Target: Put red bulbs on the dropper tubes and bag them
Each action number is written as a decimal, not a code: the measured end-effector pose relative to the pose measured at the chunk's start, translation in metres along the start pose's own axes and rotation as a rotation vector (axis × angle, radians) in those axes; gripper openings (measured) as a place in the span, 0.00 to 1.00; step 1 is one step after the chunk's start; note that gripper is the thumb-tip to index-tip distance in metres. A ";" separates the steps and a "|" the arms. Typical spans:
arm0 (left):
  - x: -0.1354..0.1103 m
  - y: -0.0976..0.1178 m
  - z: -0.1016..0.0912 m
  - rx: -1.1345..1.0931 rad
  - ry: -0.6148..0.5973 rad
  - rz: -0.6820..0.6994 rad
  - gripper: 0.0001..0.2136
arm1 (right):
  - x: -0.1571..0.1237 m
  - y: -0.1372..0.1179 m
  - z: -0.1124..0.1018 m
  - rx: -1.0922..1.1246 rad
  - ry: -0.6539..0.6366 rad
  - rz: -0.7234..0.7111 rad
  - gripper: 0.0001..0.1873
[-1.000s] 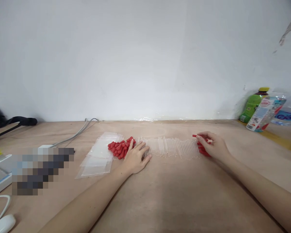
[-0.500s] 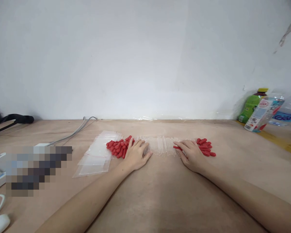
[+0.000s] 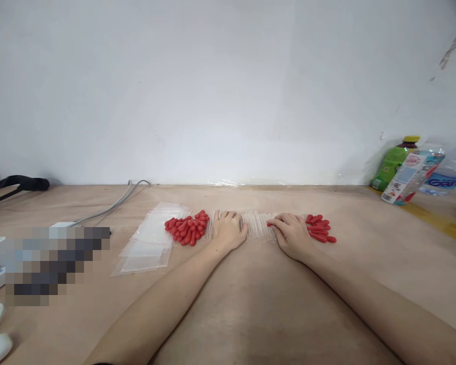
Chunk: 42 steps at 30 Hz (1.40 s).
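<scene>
Packing workshop, workbench (image 3: 251, 309), tubes (image 3: 257, 227), red caps (image 3: 186, 230), bags (image 3: 148, 247)

Two hands (image 3: 228, 230), two heaps of red caps (image 3: 186, 230), one row of clear tubes (image 3: 256, 228), three bottles (image 3: 406, 177).

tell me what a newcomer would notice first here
Two bright red heaps stand out on the tan bench: the left red pile beside clear bags, and the right red pile just right of the right hand. Between them lies a row of clear tubes, with the left hand resting on it and the right hand pinching a red piece.
</scene>
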<state>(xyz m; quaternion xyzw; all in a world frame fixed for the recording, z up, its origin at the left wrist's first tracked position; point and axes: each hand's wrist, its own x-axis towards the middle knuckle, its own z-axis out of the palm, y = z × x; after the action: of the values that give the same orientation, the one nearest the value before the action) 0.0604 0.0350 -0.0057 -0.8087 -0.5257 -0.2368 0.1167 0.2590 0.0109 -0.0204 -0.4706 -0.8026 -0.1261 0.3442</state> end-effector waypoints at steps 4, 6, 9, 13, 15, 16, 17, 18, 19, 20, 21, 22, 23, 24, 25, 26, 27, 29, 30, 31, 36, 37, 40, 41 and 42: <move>0.001 0.001 -0.003 0.008 -0.021 -0.033 0.12 | 0.001 0.001 0.001 0.004 -0.029 0.018 0.11; 0.003 0.002 -0.004 -0.001 -0.026 -0.070 0.11 | 0.002 0.001 0.002 0.025 -0.055 0.024 0.12; 0.008 0.003 -0.004 -0.040 -0.047 -0.158 0.10 | 0.002 0.002 0.003 0.063 -0.084 0.025 0.12; 0.011 0.001 -0.002 -0.074 -0.078 -0.207 0.09 | 0.002 0.002 0.003 0.097 -0.087 0.017 0.13; 0.010 0.001 -0.001 -0.056 -0.053 -0.171 0.09 | 0.002 0.002 0.003 0.107 -0.089 0.021 0.13; 0.009 0.000 0.000 -0.041 -0.032 -0.144 0.09 | 0.002 0.001 0.003 0.109 -0.091 0.024 0.13; 0.008 0.001 0.000 -0.025 -0.009 -0.114 0.08 | 0.002 0.001 0.003 0.110 -0.092 0.026 0.13; 0.007 0.001 0.000 -0.011 0.013 -0.085 0.08 | 0.002 0.001 0.003 0.111 -0.092 0.027 0.12; 0.005 0.001 0.000 -0.001 0.032 -0.060 0.08 | 0.002 0.002 0.003 0.112 -0.090 0.025 0.12; 0.004 0.002 -0.001 0.004 0.043 -0.040 0.08 | 0.002 0.002 0.003 0.114 -0.087 0.021 0.12; 0.004 0.002 -0.001 0.005 0.047 -0.026 0.08 | 0.002 0.002 0.004 0.117 -0.082 0.019 0.13; 0.003 0.003 -0.001 0.004 0.049 -0.019 0.08 | 0.002 0.003 0.004 0.120 -0.079 0.016 0.13; 0.003 0.003 -0.001 0.003 0.049 -0.014 0.08 | 0.002 0.003 0.004 0.122 -0.078 0.013 0.13; 0.003 0.003 0.000 0.005 0.050 -0.010 0.08 | 0.002 0.003 0.005 0.125 -0.075 0.011 0.13; 0.003 0.002 0.000 0.009 0.053 -0.005 0.08 | 0.002 0.003 0.005 0.127 -0.072 0.009 0.13; 0.003 0.002 0.000 0.013 0.056 0.001 0.08 | 0.002 0.003 0.005 0.129 -0.073 0.010 0.13; 0.004 0.001 0.000 0.016 0.061 0.009 0.08 | 0.002 0.003 0.005 0.129 -0.074 0.012 0.13; 0.005 0.001 -0.001 0.014 0.077 0.023 0.09 | 0.002 0.003 0.004 0.126 -0.078 0.016 0.13; 0.006 0.001 -0.004 0.007 0.088 0.026 0.10 | 0.002 0.003 0.004 0.126 -0.080 0.016 0.13; 0.006 0.002 -0.007 -0.004 0.100 0.025 0.10 | 0.002 0.003 0.004 0.126 -0.081 0.013 0.12; -0.010 0.008 -0.028 -0.133 0.095 0.062 0.11 | 0.001 0.003 0.004 0.124 -0.066 0.001 0.12; -0.017 0.009 -0.031 -0.162 0.072 0.098 0.11 | 0.001 0.003 0.004 0.125 -0.064 0.000 0.12; -0.039 0.006 -0.036 -0.200 -0.002 0.190 0.14 | 0.001 0.003 0.004 0.134 -0.062 -0.004 0.12; -0.045 0.004 -0.037 -0.197 -0.024 0.202 0.16 | 0.001 0.003 0.004 0.137 -0.064 -0.003 0.12; -0.050 0.002 -0.037 -0.192 -0.037 0.202 0.17 | 0.001 0.003 0.004 0.139 -0.065 -0.001 0.12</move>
<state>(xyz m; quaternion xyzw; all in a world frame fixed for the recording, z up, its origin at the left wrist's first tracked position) 0.0356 -0.0219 0.0012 -0.8690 -0.4187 -0.2583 0.0524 0.2593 0.0150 -0.0228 -0.4491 -0.8204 -0.0546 0.3497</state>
